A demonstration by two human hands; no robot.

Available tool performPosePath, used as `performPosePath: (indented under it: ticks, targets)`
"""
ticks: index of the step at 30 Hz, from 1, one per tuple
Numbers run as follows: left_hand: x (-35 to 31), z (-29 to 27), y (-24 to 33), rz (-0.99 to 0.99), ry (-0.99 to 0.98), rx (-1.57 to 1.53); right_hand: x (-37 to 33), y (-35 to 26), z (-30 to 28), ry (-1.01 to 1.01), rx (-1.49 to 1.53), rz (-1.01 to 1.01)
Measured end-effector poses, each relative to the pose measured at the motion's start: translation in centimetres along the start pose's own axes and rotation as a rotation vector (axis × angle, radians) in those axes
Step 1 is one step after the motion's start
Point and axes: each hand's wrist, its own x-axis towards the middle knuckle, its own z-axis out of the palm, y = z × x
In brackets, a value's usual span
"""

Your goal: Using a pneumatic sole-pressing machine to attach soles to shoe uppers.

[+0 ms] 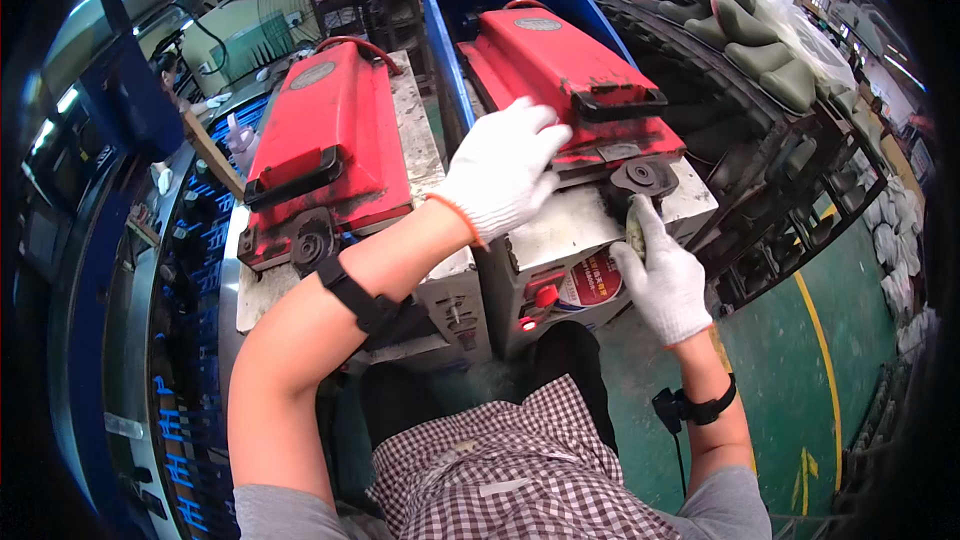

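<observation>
A white knitted glove covers my left hand (508, 165). Its slightly bent fingers are apart, at the near left edge of the right-hand red machine cover (545, 60); I cannot tell if they touch it. My gloved right hand (662, 278) closes thumb and index finger around a small greenish, worn-looking piece (635, 237), whose kind does not show. The index fingertip reaches just below a black round latch (644, 177) at the front of that machine. On the cover's front sits a black handle (620, 102). Beneath my hands is the machine's pale metal body (555, 235).
A second red-covered machine (330, 135) stands at the left. Behind the right one rises a blue box frame (435, 40). Olive-green boots (755, 45) lie piled on a rack at the far right. A red switch (545, 296) is on the machine's front.
</observation>
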Motion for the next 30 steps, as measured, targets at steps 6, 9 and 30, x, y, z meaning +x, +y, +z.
performPosePath:
  ticks: [6, 9, 30]
  targets:
    - [7.0, 1.9, 0.1, 0.156, 0.134, 0.242, 3.4, 0.9, -3.1, -0.283, 0.202, 0.075]
    - [10.4, 1.8, 0.3, 0.095, 0.205, 0.319, 7.2, 2.8, -4.0, -0.078, 0.298, -0.135]
    - [18.6, -7.2, -5.4, 0.041, 0.382, 0.495, 27.6, 0.6, 3.5, -0.615, 0.853, 0.46]
